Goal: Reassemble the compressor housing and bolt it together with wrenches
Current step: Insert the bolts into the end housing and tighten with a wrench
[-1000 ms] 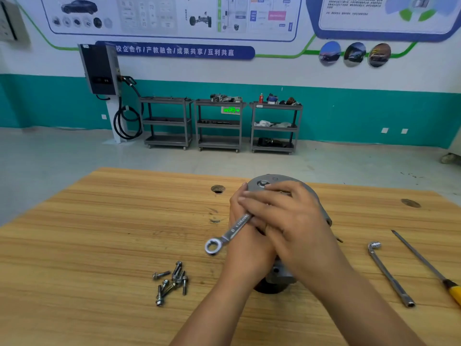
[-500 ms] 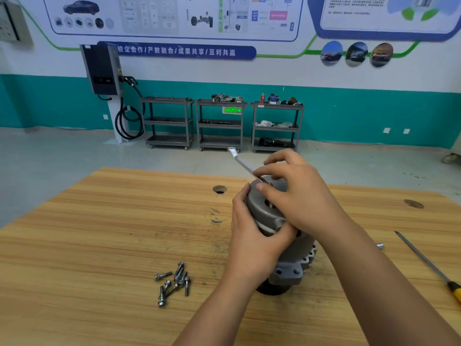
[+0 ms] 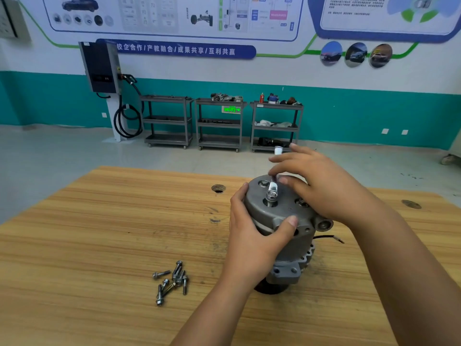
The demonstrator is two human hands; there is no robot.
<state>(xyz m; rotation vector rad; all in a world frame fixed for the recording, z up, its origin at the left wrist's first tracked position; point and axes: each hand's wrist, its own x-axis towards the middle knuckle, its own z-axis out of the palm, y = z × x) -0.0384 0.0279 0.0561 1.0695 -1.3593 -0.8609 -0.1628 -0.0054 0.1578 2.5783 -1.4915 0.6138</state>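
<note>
The grey cast-metal compressor housing (image 3: 282, 221), a stubby cylinder, stands on end on the pale wooden table (image 3: 99, 245), right of the middle and nearer the far edge. My left hand (image 3: 252, 236) wraps its side just under the flat end cover, thumb across the front, fingers round the back. My right hand (image 3: 321, 186) pinches the shank of a slim silver wrench (image 3: 273, 188) between thumb and curled fingers. Its lower end sits on a flanged steel bolt (image 3: 271, 196) standing proud in the middle of the cover, and its upper end pokes out above my fingers.

I judge the housing heavy and rigid, but its smooth casting could twist under wrench torque. The rim below the cover, beside the lugs, looks the best place to brace it. The wrench is thin and may slip off the bolt head if tilted. A thin black wire (image 3: 326, 237) trails from the housing's right side.

The spare silver loose bolts (image 3: 174, 279) lie heaped on the surface toward the near edge, left of the housing, in no tray. Three grey shelf carts (image 3: 219, 123) by the far wall carry parts too small to make out.
</note>
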